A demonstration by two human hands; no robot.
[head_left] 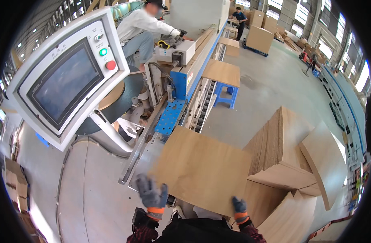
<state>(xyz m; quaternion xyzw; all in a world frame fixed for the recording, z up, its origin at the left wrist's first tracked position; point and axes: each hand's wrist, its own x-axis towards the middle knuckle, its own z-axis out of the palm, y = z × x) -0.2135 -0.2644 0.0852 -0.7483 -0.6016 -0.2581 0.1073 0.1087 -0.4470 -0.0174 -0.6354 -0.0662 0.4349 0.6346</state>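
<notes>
A rectangular wood-grain panel (201, 166) lies flat in front of me, its far left part on the metal bed of a long machine (169, 117). My left hand (151, 193), in a grey glove with an orange cuff, is beside the panel's near left corner. Its fingers are spread, slightly blurred, and hold nothing. At the near right corner, my right hand (239, 207), gloved the same way, grips the panel's edge; some of its fingers are hidden. The blue perforated plate (169, 117) of the machine sits just beyond the panel.
A control console (68, 77) with a dark screen stands at left. To the right are a stack of panels (270, 146) and a leaning panel (325, 162). Farther off, another panel (222, 73) rests above a blue stool (226, 95). Two people work beyond the machine.
</notes>
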